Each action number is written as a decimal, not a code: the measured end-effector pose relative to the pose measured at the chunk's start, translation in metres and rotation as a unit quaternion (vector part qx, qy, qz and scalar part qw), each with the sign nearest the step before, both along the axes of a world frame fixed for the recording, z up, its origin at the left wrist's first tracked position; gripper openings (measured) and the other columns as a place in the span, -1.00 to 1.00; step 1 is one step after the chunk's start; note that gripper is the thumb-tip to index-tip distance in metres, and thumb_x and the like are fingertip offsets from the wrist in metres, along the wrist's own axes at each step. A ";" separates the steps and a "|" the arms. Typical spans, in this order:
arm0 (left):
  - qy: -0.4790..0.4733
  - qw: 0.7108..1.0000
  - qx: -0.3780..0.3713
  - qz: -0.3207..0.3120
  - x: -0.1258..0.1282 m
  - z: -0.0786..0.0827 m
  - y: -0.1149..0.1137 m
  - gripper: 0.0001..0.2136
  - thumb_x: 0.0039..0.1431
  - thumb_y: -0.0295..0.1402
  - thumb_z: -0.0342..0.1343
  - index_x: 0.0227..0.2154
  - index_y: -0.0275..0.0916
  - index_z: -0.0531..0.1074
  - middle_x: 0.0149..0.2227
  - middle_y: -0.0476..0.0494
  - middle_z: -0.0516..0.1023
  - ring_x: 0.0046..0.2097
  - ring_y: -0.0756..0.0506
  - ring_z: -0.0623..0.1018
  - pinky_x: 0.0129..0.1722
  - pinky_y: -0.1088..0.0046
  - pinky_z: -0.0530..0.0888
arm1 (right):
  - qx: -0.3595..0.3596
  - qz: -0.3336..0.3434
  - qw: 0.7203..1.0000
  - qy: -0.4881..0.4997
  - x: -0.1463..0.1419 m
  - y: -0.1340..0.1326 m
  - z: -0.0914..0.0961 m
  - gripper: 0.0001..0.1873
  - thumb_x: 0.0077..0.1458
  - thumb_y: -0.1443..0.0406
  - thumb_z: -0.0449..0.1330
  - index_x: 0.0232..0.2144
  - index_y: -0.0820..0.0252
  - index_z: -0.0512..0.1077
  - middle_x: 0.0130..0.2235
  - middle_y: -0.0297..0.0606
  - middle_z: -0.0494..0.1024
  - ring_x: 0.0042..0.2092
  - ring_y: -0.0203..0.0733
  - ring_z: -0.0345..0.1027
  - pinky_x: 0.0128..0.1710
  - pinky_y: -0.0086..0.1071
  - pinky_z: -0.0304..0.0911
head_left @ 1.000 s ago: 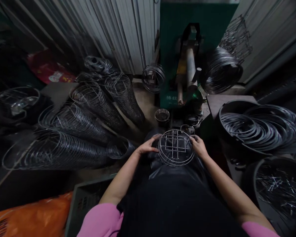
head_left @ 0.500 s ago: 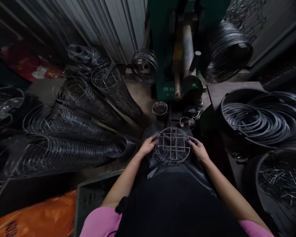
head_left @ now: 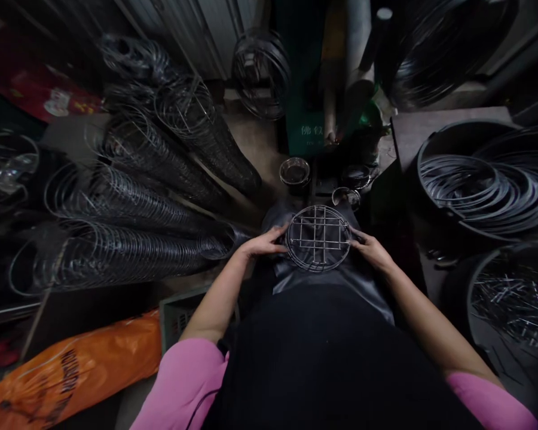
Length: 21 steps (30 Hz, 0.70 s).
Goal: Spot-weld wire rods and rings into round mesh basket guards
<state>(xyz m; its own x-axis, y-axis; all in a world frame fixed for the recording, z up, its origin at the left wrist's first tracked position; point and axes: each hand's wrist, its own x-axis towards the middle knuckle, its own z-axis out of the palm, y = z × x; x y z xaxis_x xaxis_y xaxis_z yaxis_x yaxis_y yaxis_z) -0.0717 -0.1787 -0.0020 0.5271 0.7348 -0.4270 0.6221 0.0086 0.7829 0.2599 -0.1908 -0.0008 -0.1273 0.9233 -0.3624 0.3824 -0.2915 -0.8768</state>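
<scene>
Two bare hands hold a round wire rack (head_left: 318,241) level over the person's lap, one hand at each side of its rim. The left hand (head_left: 269,240) has its grip closed on the near-left edge, fingers and thumb about the wire; the right hand (head_left: 371,246) pinches the opposite edge with its fingertips. Holding it by the outside like this, I'd say, keeps the rack balanced and leaves the crossed wires in the middle uncovered, so they can be looked over from above. Rings show doubled along the rim, so it seems more than one loop makes up the edge.

Dark shiny cloth (head_left: 291,282) covers the lap under the rack, probably to spare the legs from wire and dirt. Straight ahead, past the knees, stands a green machine (head_left: 305,134), and the person seems to sit square to it so both arms reach it alike.

On the right, a bucket (head_left: 424,173) of loose rings (head_left: 452,188) and a tub (head_left: 471,286) of short wires (head_left: 511,298) sit within easy arm's reach. Long stacks of wire rounds (head_left: 138,251) lean on the left, likely nested to save floor.
</scene>
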 end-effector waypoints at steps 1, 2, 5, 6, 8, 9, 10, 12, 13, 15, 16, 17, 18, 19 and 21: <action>0.013 1.000 0.005 -0.011 0.000 0.003 -0.003 -0.07 -0.17 -0.06 0.23 0.24 -0.23 -0.07 0.26 -0.29 0.00 0.27 -0.29 0.01 0.22 0.20 -0.02 | -0.003 0.000 1.000 0.000 0.000 -0.001 0.002 -0.46 -0.08 0.21 0.25 0.01 0.14 0.37 0.03 -0.28 0.42 0.09 -0.04 0.25 0.17 -0.13 0.05; 0.036 0.999 0.020 -0.010 0.002 0.006 -0.006 0.04 -0.28 -0.02 0.28 0.25 -0.23 -0.12 0.27 -0.33 -0.05 0.27 -0.33 -0.01 0.21 0.16 -0.02 | -0.002 -0.002 1.000 -0.002 0.000 -0.003 0.003 -0.45 -0.08 0.21 0.25 0.02 0.13 0.37 0.03 -0.28 0.42 0.09 -0.04 0.25 0.17 -0.13 0.04; 0.120 0.989 0.083 0.036 0.020 0.011 -0.019 0.22 -0.47 0.09 0.30 0.26 -0.24 -0.22 0.28 -0.45 -0.15 0.27 -0.42 -0.07 0.17 -0.02 -0.05 | 0.004 -0.005 1.000 -0.015 -0.001 -0.005 0.005 -0.47 -0.07 0.22 0.25 0.01 0.13 0.37 0.03 -0.28 0.41 0.10 -0.04 0.24 0.18 -0.14 0.03; 0.143 0.983 0.098 0.054 0.026 0.011 -0.023 0.24 -0.49 0.11 0.29 0.25 -0.25 -0.23 0.28 -0.48 -0.17 0.26 -0.43 -0.09 0.15 -0.06 -0.06 | 0.007 -0.004 1.000 -0.019 -0.002 -0.005 0.005 -0.47 -0.07 0.22 0.24 0.01 0.13 0.37 0.03 -0.28 0.42 0.10 -0.04 0.23 0.18 -0.14 0.03; 0.173 0.975 0.115 0.076 0.037 0.009 -0.031 0.26 -0.51 0.14 0.28 0.25 -0.26 -0.26 0.28 -0.51 -0.20 0.27 -0.43 -0.11 0.13 -0.09 -0.05 | 0.015 0.001 1.000 -0.026 -0.003 -0.006 0.002 -0.47 -0.07 0.23 0.24 0.01 0.13 0.37 0.03 -0.28 0.42 0.11 -0.04 0.22 0.19 -0.14 0.01; 0.184 0.972 0.119 0.082 0.041 0.008 -0.034 0.27 -0.51 0.14 0.28 0.25 -0.28 -0.27 0.28 -0.52 -0.21 0.27 -0.43 -0.12 0.13 -0.08 -0.04 | 0.021 0.002 0.999 -0.028 -0.003 -0.006 0.000 -0.47 -0.06 0.23 0.23 0.02 0.13 0.37 0.03 -0.29 0.42 0.12 -0.05 0.21 0.19 -0.15 0.00; 0.195 0.969 0.123 0.086 0.044 0.007 -0.036 0.27 -0.51 0.14 0.28 0.25 -0.30 -0.27 0.28 -0.53 -0.23 0.27 -0.42 -0.13 0.12 -0.07 -0.04 | 0.027 0.001 0.999 -0.030 -0.003 -0.006 -0.003 -0.47 -0.06 0.23 0.23 0.02 0.14 0.36 0.04 -0.29 0.41 0.12 -0.05 0.20 0.20 -0.15 -0.01; 0.216 0.963 0.131 0.092 0.047 0.004 -0.038 0.27 -0.50 0.13 0.28 0.25 -0.34 -0.26 0.29 -0.53 -0.26 0.28 -0.42 -0.16 0.12 -0.06 -0.02 | 0.040 -0.005 0.999 -0.035 -0.003 -0.007 -0.009 -0.46 -0.07 0.24 0.23 0.02 0.16 0.36 0.06 -0.29 0.39 0.14 -0.06 0.18 0.21 -0.17 -0.04; 0.225 0.960 0.136 0.095 0.049 0.003 -0.038 0.26 -0.48 0.13 0.28 0.25 -0.34 -0.26 0.29 -0.53 -0.26 0.28 -0.42 -0.17 0.12 -0.05 -0.02 | 0.046 -0.009 0.998 -0.038 -0.003 -0.007 -0.012 -0.46 -0.07 0.25 0.22 0.03 0.17 0.35 0.07 -0.29 0.38 0.14 -0.07 0.17 0.21 -0.18 -0.05; 0.234 0.956 0.144 0.099 0.052 0.002 -0.038 0.23 -0.44 0.13 0.26 0.25 -0.35 -0.24 0.29 -0.52 -0.25 0.28 -0.41 -0.17 0.12 -0.05 -0.01 | 0.057 -0.012 0.997 -0.042 -0.003 -0.007 -0.017 -0.46 -0.06 0.25 0.21 0.03 0.18 0.35 0.07 -0.28 0.37 0.14 -0.08 0.17 0.22 -0.19 -0.06; 0.237 0.955 0.147 0.101 0.054 0.001 -0.038 0.22 -0.43 0.13 0.26 0.25 -0.35 -0.24 0.29 -0.53 -0.24 0.28 -0.41 -0.17 0.11 -0.04 -0.01 | 0.061 -0.013 0.997 -0.042 -0.004 -0.007 -0.019 -0.46 -0.06 0.25 0.21 0.03 0.17 0.35 0.07 -0.29 0.37 0.14 -0.09 0.17 0.22 -0.19 -0.05; 0.237 0.955 0.148 0.103 0.056 0.001 -0.038 0.22 -0.43 0.12 0.26 0.25 -0.36 -0.25 0.28 -0.53 -0.23 0.29 -0.41 -0.17 0.12 -0.04 0.00 | 0.065 -0.014 0.997 -0.042 -0.004 -0.007 -0.020 -0.46 -0.06 0.25 0.20 0.03 0.16 0.35 0.07 -0.30 0.37 0.14 -0.09 0.17 0.22 -0.18 -0.05; 0.235 0.955 0.148 0.103 0.057 0.000 -0.037 0.23 -0.44 0.12 0.27 0.25 -0.37 -0.25 0.28 -0.54 -0.22 0.29 -0.40 -0.17 0.12 -0.04 0.00 | 0.070 -0.017 0.997 -0.042 -0.004 -0.007 -0.020 -0.47 -0.06 0.25 0.20 0.03 0.15 0.35 0.07 -0.31 0.37 0.14 -0.09 0.17 0.22 -0.18 -0.05; 0.229 0.957 0.147 0.102 0.057 0.000 -0.037 0.25 -0.46 0.11 0.28 0.25 -0.37 -0.26 0.28 -0.55 -0.22 0.29 -0.40 -0.17 0.12 -0.04 0.00 | 0.074 -0.020 0.996 -0.040 -0.004 -0.006 -0.020 -0.48 -0.06 0.26 0.20 0.02 0.15 0.36 0.07 -0.31 0.37 0.14 -0.10 0.17 0.22 -0.18 -0.06; 0.202 0.965 0.138 0.097 0.051 -0.001 -0.034 0.28 -0.50 0.08 0.31 0.25 -0.36 -0.28 0.28 -0.55 -0.22 0.29 -0.40 -0.19 0.12 -0.07 -0.02 | 0.076 -0.023 0.996 -0.035 -0.004 -0.005 -0.019 -0.49 -0.07 0.27 0.20 0.00 0.15 0.38 0.05 -0.31 0.39 0.14 -0.09 0.18 0.21 -0.18 -0.05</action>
